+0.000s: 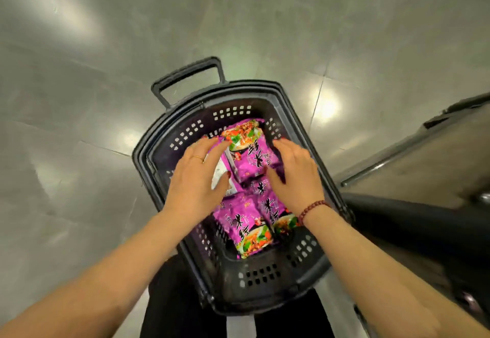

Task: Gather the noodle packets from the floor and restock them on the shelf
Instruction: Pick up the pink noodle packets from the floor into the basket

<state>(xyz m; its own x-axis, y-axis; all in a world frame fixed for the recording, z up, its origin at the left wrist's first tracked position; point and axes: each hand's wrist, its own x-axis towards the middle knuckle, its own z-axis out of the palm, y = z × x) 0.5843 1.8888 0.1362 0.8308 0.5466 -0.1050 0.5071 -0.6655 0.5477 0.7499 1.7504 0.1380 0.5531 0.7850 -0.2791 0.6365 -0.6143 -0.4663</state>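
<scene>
Noodle packets [246,227], four glossy purple plastic ones plus one turned pale side up, inside one black perforated plastic basket [143,160] on grey tiled floor [106,46], two hands, left hand [196,176] and right hand [294,176], fingers straight, flanking the topmost packet, gripping nothing.

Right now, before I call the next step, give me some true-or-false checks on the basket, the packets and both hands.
1. The purple noodle packets lie inside the black basket. True.
2. The basket stands on a shelf. False: it stands on the grey floor.
3. The left hand and the right hand are both over the packets in the basket. True.
4. The left hand holds the basket's handle. False: no hand touches the handle, which sticks out at the far end.
5. The bead bracelet is on the left wrist. False: it is on the right wrist.
</scene>
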